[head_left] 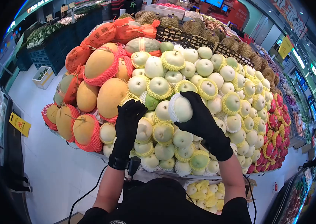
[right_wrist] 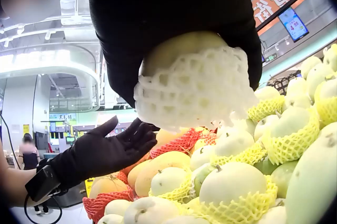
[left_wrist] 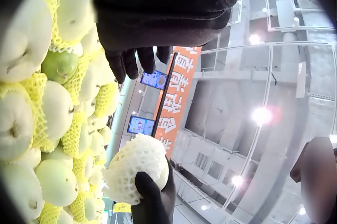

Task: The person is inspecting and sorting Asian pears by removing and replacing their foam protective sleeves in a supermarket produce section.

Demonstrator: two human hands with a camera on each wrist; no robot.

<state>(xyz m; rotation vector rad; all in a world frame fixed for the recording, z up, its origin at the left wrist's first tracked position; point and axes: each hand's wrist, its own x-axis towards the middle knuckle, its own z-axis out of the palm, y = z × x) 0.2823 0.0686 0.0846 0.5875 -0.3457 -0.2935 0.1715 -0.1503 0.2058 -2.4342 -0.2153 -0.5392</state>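
My black-gloved right hand [head_left: 201, 121] grips a pale green melon [head_left: 181, 108] in a white foam net, held above the heap. In the right wrist view the net [right_wrist: 195, 84] wraps the lower part of the fruit, while the glove covers its top. My left hand [head_left: 128, 121], also gloved, holds nothing. Its fingers are loosely extended beside the large orange melons [head_left: 115, 98], and the right wrist view shows its palm [right_wrist: 102, 155] turned toward the held melon. Around both hands lie pale melons [head_left: 163, 132], many in yellow foam nets; a greener fruit [head_left: 151, 102] sits between the hands.
Orange melons in red nets [head_left: 87, 130] and red-bagged melons [head_left: 102, 33] are piled left. Durians [head_left: 193, 27] stand behind a black basket edge [head_left: 187, 40]. Dragon fruit [head_left: 273, 121] fills the right end. Below the display's front edge sits a box of yellow-netted fruit [head_left: 206, 194].
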